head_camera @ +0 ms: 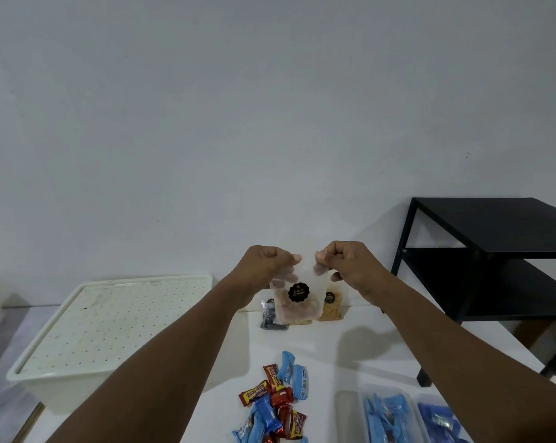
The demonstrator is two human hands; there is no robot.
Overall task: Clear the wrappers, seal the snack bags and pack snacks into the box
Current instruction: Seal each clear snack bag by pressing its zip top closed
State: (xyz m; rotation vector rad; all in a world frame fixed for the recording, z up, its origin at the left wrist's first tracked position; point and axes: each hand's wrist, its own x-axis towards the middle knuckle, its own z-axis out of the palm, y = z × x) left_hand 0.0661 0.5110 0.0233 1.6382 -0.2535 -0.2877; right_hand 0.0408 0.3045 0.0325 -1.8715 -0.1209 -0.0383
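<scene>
White table [350,340] against a plain pale wall [206,123]; black two-tier shelf unit [494,225] stands at right. Far left: white plastic box [40,378], lid [110,321] on, lid surface dotted in a regular grid; contents hidden. Near right: two clear trays [388,414], both holding blue-wrapped snacks. Loose pile of snack bars [276,398], glossy red and blue wrappers, lies near centre. Left hand [264,266] and right hand [350,263] each pinch the top edge of a translucent snack bag [304,279], round black label, raised above the table's far side. Beneath it on the table: a yellow-filled bag [330,306] and a dark-filled bag [270,316], both upright.
</scene>
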